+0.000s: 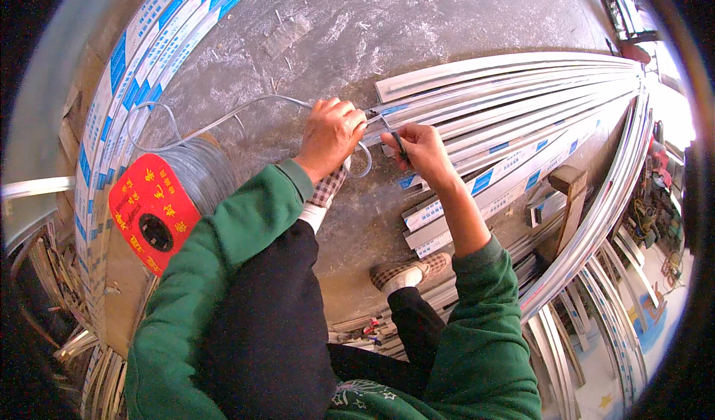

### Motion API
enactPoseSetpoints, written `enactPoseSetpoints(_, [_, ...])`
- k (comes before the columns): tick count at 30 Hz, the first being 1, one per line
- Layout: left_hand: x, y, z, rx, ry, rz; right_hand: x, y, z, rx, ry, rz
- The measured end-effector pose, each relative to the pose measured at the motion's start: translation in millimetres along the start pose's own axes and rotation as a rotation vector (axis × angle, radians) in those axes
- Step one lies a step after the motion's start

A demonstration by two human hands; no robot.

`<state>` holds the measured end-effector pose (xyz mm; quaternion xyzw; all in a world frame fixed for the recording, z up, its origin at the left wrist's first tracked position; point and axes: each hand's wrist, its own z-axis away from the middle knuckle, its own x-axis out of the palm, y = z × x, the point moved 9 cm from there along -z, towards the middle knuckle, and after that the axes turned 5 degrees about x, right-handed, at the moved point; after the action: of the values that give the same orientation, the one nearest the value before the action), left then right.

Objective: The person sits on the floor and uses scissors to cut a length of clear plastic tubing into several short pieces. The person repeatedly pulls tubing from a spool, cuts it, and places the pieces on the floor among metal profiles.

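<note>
1. At the far left, long strips (141,59) with blue-and-white film stand in a curved-looking row, bent by the lens.
2. Just beside them is a spool (179,193) with a red end face, a dark hub and yellow markings, wound with grey cord (253,101); its lower part is hidden behind the green left sleeve (246,215).
3. The cord makes a loose loop above the spool, then runs right, over the concrete floor (335,33), to the left hand.
4. The left hand (332,135) has its fingers curled closed around the cord, and a small loop of it hangs just below and right of the knuckles.
5. Near it, the right hand (423,154) pinches a dark-handled tool (402,148), apparently scissors, between its fingers. The tip points up and left toward the left hand; whether it touches the cord I cannot tell.
6. Below, a checked shoe (426,266) rests on the floor.
7. Further right, pale profiles (506,100) lie fanned out, near a wooden piece (570,196).
</note>
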<state>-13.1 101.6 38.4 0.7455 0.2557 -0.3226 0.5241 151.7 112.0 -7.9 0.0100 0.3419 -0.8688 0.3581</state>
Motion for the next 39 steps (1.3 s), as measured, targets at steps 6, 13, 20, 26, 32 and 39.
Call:
enactPoseSetpoints(6, [-22, -14, 6, -0.271, 0.062, 0.311, -5, -18, 38, -0.049, -0.036, -0.364])
enactPoseSetpoints(13, [-84, 66, -2, -0.282, 0.054, 0.901, -30, -81, 145, -0.252, 0.219, -0.411])
enactPoseSetpoints(20, [-182, 171, -4, -0.023, -0.01, 1.073, -30, -150, 260, -0.428, 0.311, -0.4])
enactPoseSetpoints(26, [-241, 208, 23, -0.012, 0.0, 0.974, -16, -188, 344, -0.577, 0.48, -0.377])
enactPoseSetpoints(32, [-295, 243, 64, 0.225, 0.18, 0.81, -28, -206, 411, -0.726, 0.627, -0.387])
enactPoseSetpoints(39, [-287, 198, 121, -0.016, -0.143, 0.691, -83, -191, 451, -0.662, 1.001, -0.165])
